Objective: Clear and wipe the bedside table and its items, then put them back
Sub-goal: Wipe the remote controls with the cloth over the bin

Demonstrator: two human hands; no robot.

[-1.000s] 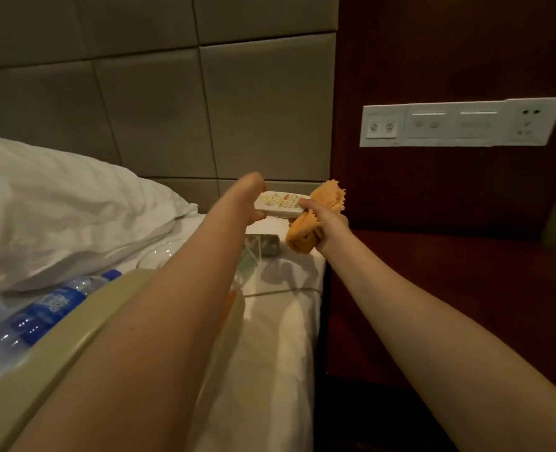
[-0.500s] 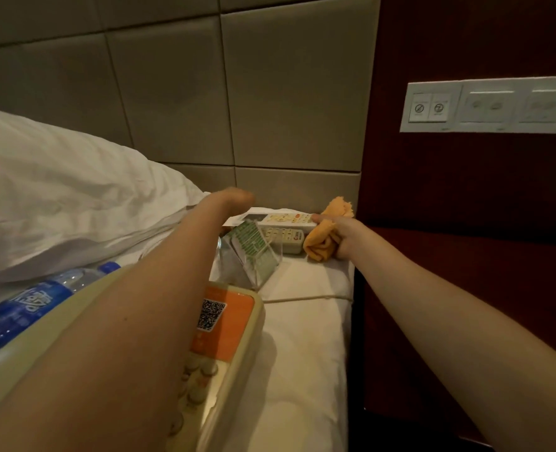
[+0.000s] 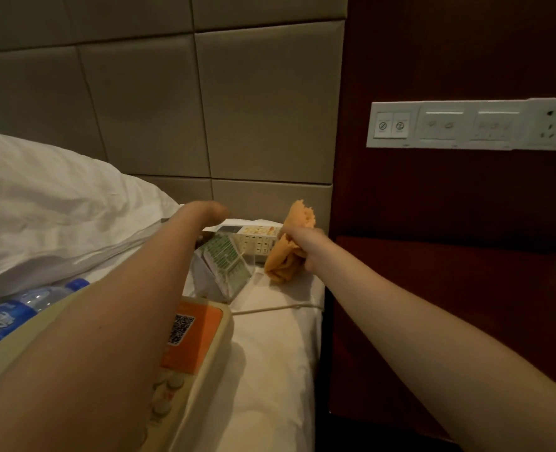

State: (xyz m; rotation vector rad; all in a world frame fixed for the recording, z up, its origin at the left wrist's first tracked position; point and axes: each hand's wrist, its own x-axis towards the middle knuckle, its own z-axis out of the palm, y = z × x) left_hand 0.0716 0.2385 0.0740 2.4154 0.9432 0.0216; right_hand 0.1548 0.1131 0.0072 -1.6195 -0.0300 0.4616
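The right hand grips a bunched orange cloth, with one frilled end sticking up above the knuckles. It is held over the white bed sheet, at the bed's 1 o'clock corner. Just at the cloth's 9 o'clock lie two white remotes, stacked on the sheet. A clear stand with a green card leans at their 7 o'clock.

The left hand reaches past the stand. Its fingers are hidden behind the wrist, so I cannot tell whether it holds anything.

A beige telephone and a water bottle lie on the bed towards 7 o'clock. The dark wooden table stands at 3 o'clock.
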